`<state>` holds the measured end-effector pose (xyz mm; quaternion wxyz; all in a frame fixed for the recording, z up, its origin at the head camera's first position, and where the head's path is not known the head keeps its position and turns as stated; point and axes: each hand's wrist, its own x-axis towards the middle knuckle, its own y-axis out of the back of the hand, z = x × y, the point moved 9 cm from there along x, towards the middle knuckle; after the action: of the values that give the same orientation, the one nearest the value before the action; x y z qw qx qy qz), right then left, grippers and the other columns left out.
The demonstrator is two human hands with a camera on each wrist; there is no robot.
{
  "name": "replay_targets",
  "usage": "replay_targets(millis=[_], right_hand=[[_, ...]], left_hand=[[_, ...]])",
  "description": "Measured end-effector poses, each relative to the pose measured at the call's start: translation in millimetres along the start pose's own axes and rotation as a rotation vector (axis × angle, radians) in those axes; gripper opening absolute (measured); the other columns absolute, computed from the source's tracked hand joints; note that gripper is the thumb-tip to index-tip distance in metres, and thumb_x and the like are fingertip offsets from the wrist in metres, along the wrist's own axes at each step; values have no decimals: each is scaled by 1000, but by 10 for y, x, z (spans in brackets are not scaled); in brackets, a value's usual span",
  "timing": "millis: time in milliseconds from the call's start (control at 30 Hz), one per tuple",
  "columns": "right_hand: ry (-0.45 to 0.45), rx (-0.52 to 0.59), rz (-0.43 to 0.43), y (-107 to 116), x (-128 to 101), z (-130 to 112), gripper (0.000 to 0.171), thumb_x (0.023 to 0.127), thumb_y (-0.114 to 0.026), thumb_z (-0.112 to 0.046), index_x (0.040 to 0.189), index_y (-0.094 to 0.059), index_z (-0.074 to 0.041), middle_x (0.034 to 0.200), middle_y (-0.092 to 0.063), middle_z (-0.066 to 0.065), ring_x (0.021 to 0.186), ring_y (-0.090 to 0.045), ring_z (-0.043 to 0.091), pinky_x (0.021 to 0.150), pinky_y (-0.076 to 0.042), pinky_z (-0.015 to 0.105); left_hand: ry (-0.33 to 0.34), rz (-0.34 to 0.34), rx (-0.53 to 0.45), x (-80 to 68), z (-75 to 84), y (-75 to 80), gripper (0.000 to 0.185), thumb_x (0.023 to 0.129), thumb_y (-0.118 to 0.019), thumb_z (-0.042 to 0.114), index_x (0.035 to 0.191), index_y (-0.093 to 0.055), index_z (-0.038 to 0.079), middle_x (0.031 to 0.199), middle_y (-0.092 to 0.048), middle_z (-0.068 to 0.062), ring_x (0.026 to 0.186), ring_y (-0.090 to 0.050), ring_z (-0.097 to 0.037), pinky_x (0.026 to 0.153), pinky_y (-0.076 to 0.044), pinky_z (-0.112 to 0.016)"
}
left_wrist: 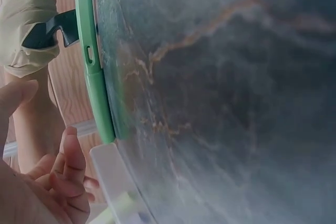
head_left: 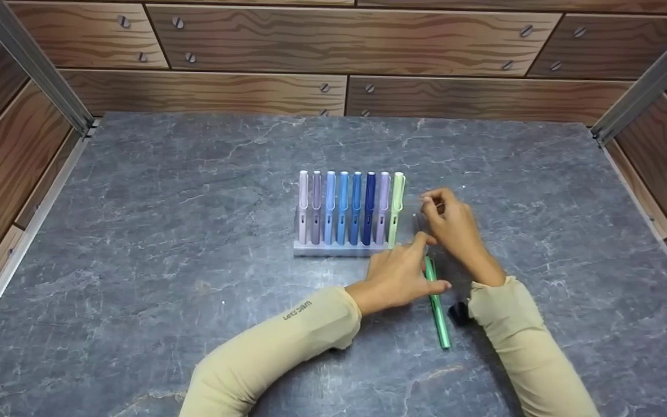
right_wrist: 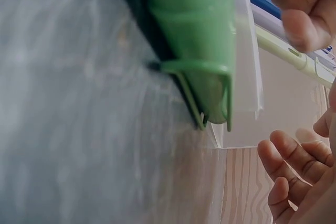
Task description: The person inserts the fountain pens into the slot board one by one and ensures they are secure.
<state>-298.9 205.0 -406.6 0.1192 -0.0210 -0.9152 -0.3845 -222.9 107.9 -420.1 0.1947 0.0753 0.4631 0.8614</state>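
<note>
A clear pen stand (head_left: 333,251) holds a row of capped pens upright, from pale lilac through blues and purple to a light green pen (head_left: 396,208) at the right end. My left hand (head_left: 400,275) is at the stand's front right corner, thumb stretched out and fingers loosely bent, holding nothing. Beside the stand's right end is my right hand (head_left: 455,229), its bent fingers apart and empty in the right wrist view. A green pen (head_left: 439,318) lies on the table below the hands, its clip end toward the stand. In the left wrist view the green pen (left_wrist: 90,51) crosses before my right sleeve.
Grey marbled tabletop (head_left: 154,231) surrounds the stand. Wood-patterned panels (head_left: 345,43) stand behind and at both sides, with metal posts (head_left: 38,63) at the back corners. A black strap piece (head_left: 459,313) sits at the right cuff, close to the green pen.
</note>
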Motion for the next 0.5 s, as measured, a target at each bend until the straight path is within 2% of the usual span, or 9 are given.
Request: replay_targets(millis=[133, 500], right_hand=[[-1, 6, -1, -8, 4, 12, 22, 98, -49, -14, 110, -61, 1, 95, -70, 20, 86, -67, 33, 78, -52, 44], [-20, -4, 4, -7, 7, 24, 23, 98, -49, -14, 110, -61, 1, 94, -71, 19, 87, -67, 32, 79, -51, 43]], left_hand=[[14, -13, 35, -1, -3, -38, 70, 74, -73, 60, 130, -46, 28, 64, -51, 10, 51, -47, -9, 43, -38, -25], [31, -61, 88, 30, -41, -132, 67, 70, -74, 65, 121, -53, 27, 68, -52, 9, 58, -51, -10, 47, -39, -26]])
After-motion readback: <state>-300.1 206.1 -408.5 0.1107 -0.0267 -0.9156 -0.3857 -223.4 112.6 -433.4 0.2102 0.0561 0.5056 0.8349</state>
